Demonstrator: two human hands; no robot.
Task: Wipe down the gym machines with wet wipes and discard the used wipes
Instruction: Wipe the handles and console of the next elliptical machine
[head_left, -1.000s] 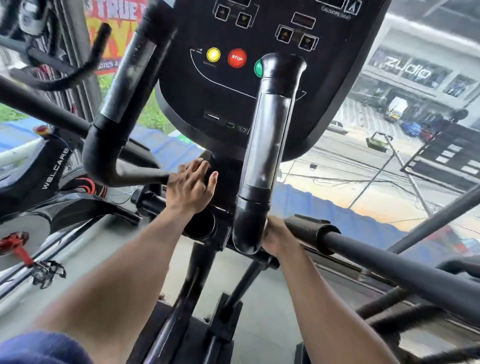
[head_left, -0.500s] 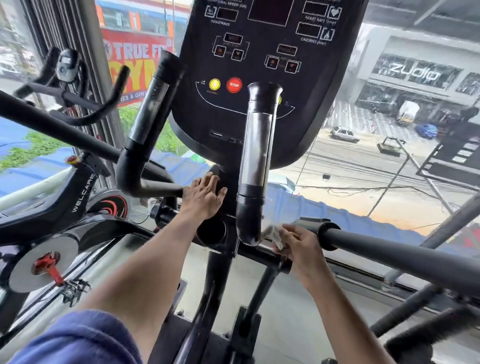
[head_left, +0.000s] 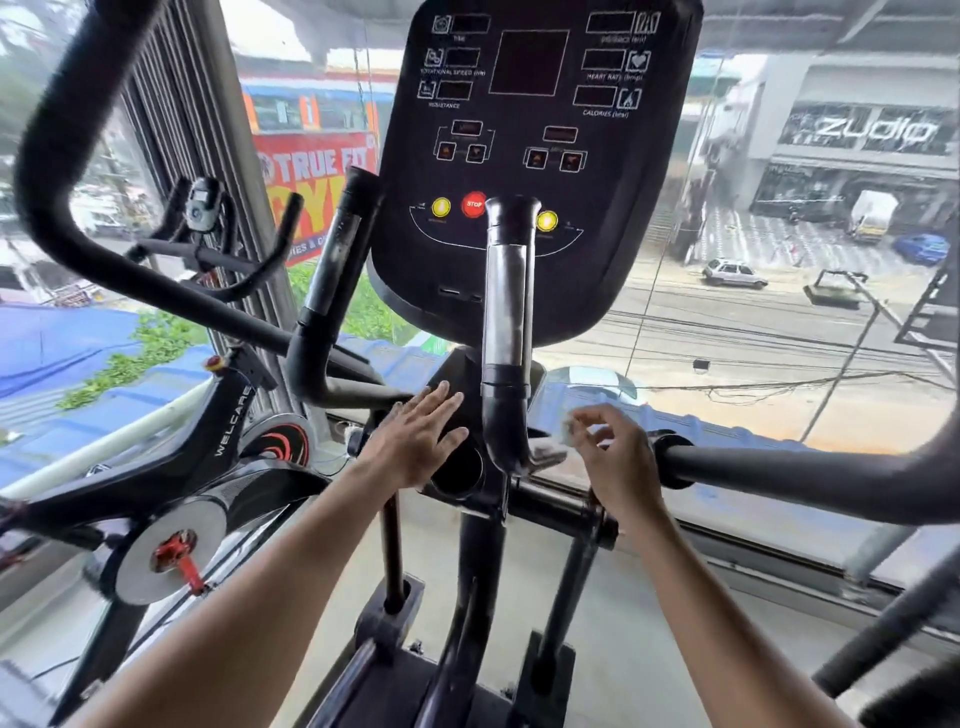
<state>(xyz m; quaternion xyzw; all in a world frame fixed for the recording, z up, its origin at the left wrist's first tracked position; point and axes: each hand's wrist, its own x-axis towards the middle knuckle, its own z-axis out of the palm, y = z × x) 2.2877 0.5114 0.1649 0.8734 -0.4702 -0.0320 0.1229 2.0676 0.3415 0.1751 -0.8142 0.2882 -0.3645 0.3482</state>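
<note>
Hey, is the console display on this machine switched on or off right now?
Off, it appears: on the console every readout window is dark, with only printed labels and the coloured buttons showing.

Daylight is pouring in through the window ahead, leaving the street outside pale and washed out, while the console is standing dark against it, nearly backlit. A soft sheen is running down the upright handle. The wide lens is bending the bars at the left and right edges into curves. The right hand is smearing with motion blur, its fingertips indistinct, and the frame's corners are going soft and streaky.
</note>
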